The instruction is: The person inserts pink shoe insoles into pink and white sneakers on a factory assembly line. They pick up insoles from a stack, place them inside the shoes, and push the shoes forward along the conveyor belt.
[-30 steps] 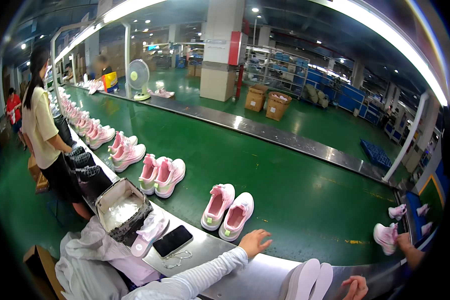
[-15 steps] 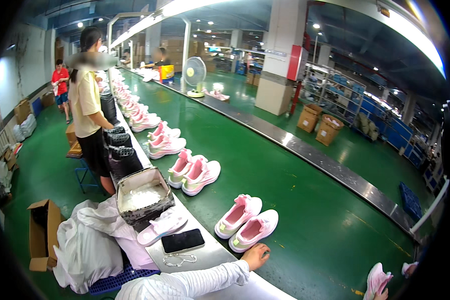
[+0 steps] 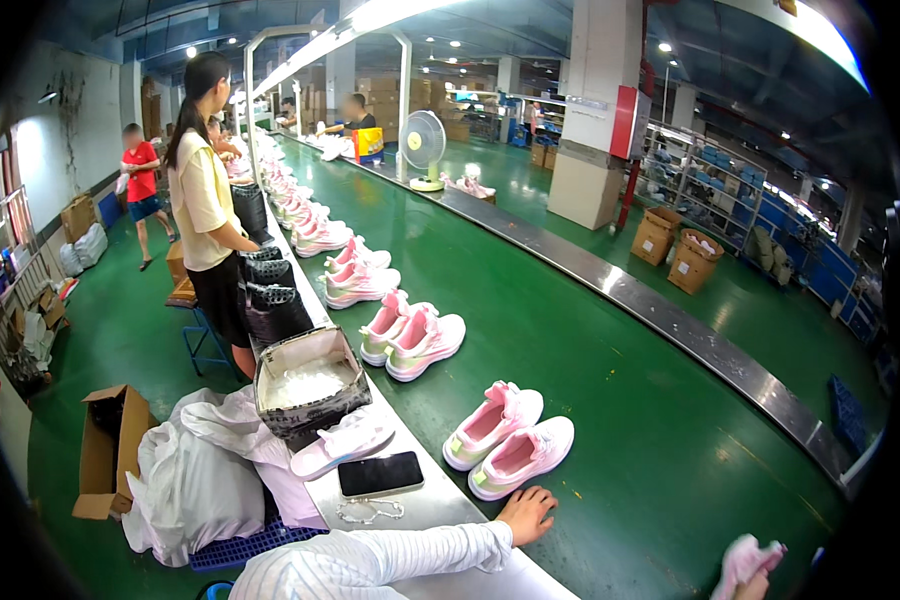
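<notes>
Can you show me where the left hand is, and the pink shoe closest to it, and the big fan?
Left hand (image 3: 527, 515): head view, on the back of the hand.
Pink shoe (image 3: 523, 460): head view, on its middle, by the foot opening.
Fan (image 3: 424, 142): head view, on its round front.

Nothing is legible: the pale markings (image 3: 320, 412) on the patterned box (image 3: 288, 420) are unclear.

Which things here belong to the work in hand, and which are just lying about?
Seemingly part of the work:
pink shoes beside the left hand
shoe pairs farther along the green surface

Seemingly just lying about:
black phone
thin chain
open cardboard box
</notes>
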The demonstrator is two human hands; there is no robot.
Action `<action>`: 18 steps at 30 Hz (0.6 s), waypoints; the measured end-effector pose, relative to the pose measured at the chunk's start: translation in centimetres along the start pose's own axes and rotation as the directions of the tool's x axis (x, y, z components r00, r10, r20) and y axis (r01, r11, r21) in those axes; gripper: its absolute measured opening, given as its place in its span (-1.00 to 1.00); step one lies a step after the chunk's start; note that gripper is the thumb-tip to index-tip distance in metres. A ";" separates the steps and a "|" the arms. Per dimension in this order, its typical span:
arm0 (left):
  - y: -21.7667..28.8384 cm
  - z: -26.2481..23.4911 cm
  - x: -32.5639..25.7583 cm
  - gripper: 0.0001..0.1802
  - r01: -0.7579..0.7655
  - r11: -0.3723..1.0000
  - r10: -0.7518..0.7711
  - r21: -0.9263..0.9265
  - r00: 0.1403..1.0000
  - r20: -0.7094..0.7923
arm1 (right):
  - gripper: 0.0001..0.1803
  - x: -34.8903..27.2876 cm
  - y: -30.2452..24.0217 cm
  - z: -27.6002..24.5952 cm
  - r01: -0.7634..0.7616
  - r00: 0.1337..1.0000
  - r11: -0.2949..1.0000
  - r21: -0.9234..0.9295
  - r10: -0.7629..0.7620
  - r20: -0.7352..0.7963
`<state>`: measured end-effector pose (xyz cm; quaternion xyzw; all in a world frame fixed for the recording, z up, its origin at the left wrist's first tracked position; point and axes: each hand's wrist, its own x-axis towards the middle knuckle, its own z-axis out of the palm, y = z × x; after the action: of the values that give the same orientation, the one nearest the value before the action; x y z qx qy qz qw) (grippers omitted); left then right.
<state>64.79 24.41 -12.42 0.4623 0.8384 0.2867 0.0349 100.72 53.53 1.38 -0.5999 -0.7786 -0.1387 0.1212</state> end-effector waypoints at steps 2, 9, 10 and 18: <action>0.5 -0.3 -0.2 -0.48 -0.032 0.999 0.031 -0.041 0.999 -0.028 | -0.75 -2.4 -4.9 0.0 0.150 0.989 0.988 -0.043 -0.150 0.009; 7.2 2.5 -2.5 -0.12 -0.427 0.746 0.435 -0.512 0.893 -0.111 | -0.80 -13.0 -22.6 -5.9 0.459 0.755 0.615 0.641 -0.651 0.085; 6.9 3.0 -2.3 -0.17 -0.435 0.749 0.420 -0.499 0.895 -0.149 | -0.82 -13.7 -23.9 -7.1 0.568 0.725 0.658 0.495 -0.684 0.077; 6.4 1.0 -0.5 -0.61 -0.395 0.757 0.467 -0.521 0.884 0.008 | -0.52 -23.4 -12.7 -13.5 0.131 0.959 0.976 0.176 -0.169 0.226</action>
<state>70.27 27.06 -10.09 0.6360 0.5996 0.4636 0.1451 94.61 24.57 4.74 -0.5396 -0.8395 -0.0114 0.0632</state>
